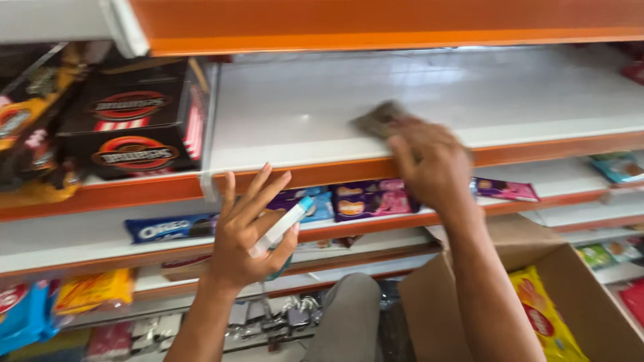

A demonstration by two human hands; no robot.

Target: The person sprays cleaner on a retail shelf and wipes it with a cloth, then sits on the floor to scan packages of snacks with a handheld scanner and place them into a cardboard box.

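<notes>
Left: dark cardboard snack boxes (137, 121) stacked on the white shelf with orange edge (302, 107). Left hand (245, 234) below the shelf edge, fingers spread upward, thumb and palm gripping a small white spray bottle with blue cap (285, 224). Right hand (429, 161) presses a blurred brownish cloth (377, 117) flat on the bare shelf surface. Open cardboard carton (463, 295) lower right.

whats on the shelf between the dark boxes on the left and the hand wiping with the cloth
Nothing: the head view shows bare white shelf between the dark boxes and the right hand on the cloth.
</notes>
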